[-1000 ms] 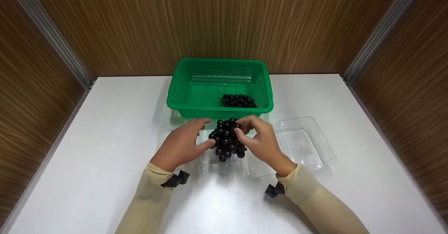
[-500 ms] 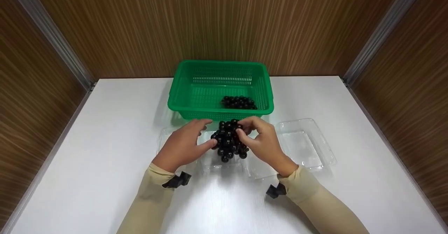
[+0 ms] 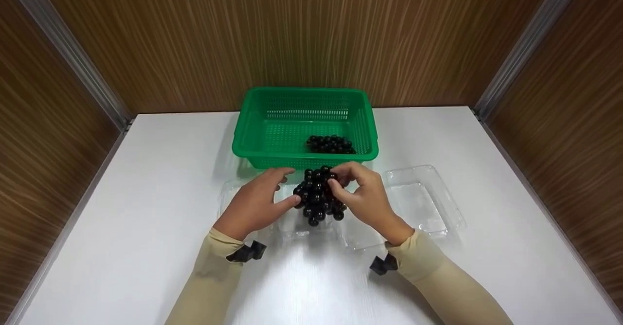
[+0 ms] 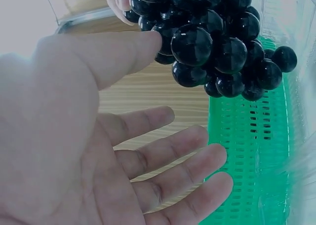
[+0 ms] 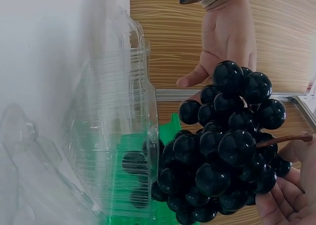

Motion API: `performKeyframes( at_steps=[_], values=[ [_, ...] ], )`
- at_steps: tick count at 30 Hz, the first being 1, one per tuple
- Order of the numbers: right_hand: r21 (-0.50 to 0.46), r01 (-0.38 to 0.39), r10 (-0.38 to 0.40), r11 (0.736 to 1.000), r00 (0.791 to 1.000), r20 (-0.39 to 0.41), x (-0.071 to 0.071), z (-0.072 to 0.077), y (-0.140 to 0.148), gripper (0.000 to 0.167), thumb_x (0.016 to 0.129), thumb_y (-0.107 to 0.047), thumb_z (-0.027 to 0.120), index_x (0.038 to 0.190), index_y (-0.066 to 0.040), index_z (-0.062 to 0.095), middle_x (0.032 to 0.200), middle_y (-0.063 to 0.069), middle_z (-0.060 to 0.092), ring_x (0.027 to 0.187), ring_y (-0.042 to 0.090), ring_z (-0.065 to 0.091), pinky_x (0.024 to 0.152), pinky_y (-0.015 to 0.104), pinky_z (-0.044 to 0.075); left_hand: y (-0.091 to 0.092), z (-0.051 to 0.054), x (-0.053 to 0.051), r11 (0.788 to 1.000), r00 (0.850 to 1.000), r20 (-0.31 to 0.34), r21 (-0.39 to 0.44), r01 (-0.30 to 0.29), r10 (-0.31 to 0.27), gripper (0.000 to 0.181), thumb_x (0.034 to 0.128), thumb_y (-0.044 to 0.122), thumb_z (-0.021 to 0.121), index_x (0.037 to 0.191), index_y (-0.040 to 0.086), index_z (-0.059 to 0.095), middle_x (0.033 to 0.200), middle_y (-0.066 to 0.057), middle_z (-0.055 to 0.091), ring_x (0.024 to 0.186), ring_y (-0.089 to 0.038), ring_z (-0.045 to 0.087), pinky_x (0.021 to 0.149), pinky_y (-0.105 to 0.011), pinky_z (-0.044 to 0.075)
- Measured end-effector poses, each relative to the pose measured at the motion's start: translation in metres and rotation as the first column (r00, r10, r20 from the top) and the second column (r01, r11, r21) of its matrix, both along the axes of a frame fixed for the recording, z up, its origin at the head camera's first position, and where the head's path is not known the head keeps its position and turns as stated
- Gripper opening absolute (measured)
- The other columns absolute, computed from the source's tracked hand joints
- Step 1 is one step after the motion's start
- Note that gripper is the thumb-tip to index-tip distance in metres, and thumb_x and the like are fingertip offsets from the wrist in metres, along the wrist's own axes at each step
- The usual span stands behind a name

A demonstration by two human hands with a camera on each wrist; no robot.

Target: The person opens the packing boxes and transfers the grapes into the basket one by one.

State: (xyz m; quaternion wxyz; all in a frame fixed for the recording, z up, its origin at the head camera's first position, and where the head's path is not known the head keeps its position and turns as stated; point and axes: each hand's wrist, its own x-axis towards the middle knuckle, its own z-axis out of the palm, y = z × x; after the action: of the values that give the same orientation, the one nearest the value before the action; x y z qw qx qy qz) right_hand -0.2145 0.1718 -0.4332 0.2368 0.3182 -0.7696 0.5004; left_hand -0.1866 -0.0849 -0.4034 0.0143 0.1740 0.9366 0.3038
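Observation:
A bunch of dark, shiny grapes (image 3: 317, 196) hangs between the two hands, above a clear plastic container. My right hand (image 3: 364, 196) pinches the bunch at its upper right, thumb and fingers curled in by the brown stem (image 5: 284, 140). On the other side, my left hand (image 3: 255, 201) has its fingers spread and extended. Its thumb tip touches the grapes, while the other fingers (image 4: 173, 156) lie apart from them in the left wrist view. Behind the hands, a second bunch of dark grapes (image 3: 331, 144) lies in the green basket (image 3: 243, 133), at its front right.
A clear plastic container (image 3: 423, 203) stands at the right on the white table (image 3: 160, 184). More clear plastic (image 5: 111, 116) lies beneath the hands, partly hidden by them. Wood-grain panels (image 3: 311, 38) enclose the table at the back and both sides.
The grapes and both hands have shifted very slightly right in the head view. The whole scene sits a little lower as the head view tilts. The hold is unchanged.

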Motion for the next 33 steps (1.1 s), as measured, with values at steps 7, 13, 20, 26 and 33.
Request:
performKeyframes(
  at_steps=[7,13,20,26,33],
  values=[
    [0.0,-0.009,0.009,1.0,1.0,-0.026,-0.001,0.0003,0.002,0.015,0.09,0.001,0.076,0.104,-0.002,0.072,0.094,0.003,0.073,0.079,0.015,0.066,0.071,0.029,0.056,-0.0012,-0.0002,0.0006,1.0,1.0,-0.004,0.006,0.007,-0.007,0.067,0.0985,0.048,0.068,0.155,0.02,0.047,0.14,-0.003,0.06,0.122,-0.025,0.063,0.096,-0.048,0.055],
    [0.002,-0.007,0.007,1.0,0.999,-0.034,-0.0018,0.0011,0.0017,0.015,0.09,0.002,0.076,0.104,-0.002,0.072,0.094,0.002,0.073,0.079,0.014,0.066,0.072,0.029,0.056,-0.0014,0.0033,0.002,1.0,1.0,-0.012,0.025,0.017,-0.016,0.068,0.0987,0.05,0.067,0.156,0.019,0.045,0.142,-0.004,0.059,0.123,-0.026,0.063,0.096,-0.05,0.055],
    [-0.002,0.004,-0.004,1.0,0.999,-0.037,-0.001,0.0021,0.0032,0.015,0.089,0.002,0.076,0.103,-0.002,0.072,0.093,0.0,0.073,0.078,0.014,0.065,0.072,0.029,0.056,-0.0009,0.0015,0.0004,0.999,1.0,-0.012,0.035,0.013,-0.013,0.068,0.0993,0.051,0.065,0.156,0.02,0.045,0.142,-0.004,0.059,0.122,-0.025,0.064,0.096,-0.05,0.055],
    [0.002,0.01,-0.01,1.0,0.999,-0.043,-0.0011,0.0034,0.0043,0.015,0.089,0.001,0.076,0.103,-0.002,0.072,0.094,0.001,0.073,0.078,0.014,0.066,0.072,0.028,0.056,-0.0005,0.0002,-0.0001,0.999,1.0,-0.017,0.044,0.006,-0.005,0.067,0.0999,0.051,0.064,0.156,0.021,0.044,0.142,-0.003,0.058,0.123,-0.024,0.063,0.097,-0.05,0.055],
    [-0.008,0.006,-0.006,1.0,0.999,-0.039,0.0005,0.0043,0.0047,0.014,0.09,0.001,0.075,0.104,-0.002,0.072,0.094,0.004,0.073,0.079,0.015,0.066,0.073,0.028,0.055,0.0009,-0.0001,-0.0011,0.998,1.0,-0.023,0.062,0.017,-0.016,0.063,0.1027,0.047,0.062,0.157,0.02,0.044,0.141,-0.005,0.059,0.123,-0.024,0.063,0.098,-0.048,0.054]
  ],
)
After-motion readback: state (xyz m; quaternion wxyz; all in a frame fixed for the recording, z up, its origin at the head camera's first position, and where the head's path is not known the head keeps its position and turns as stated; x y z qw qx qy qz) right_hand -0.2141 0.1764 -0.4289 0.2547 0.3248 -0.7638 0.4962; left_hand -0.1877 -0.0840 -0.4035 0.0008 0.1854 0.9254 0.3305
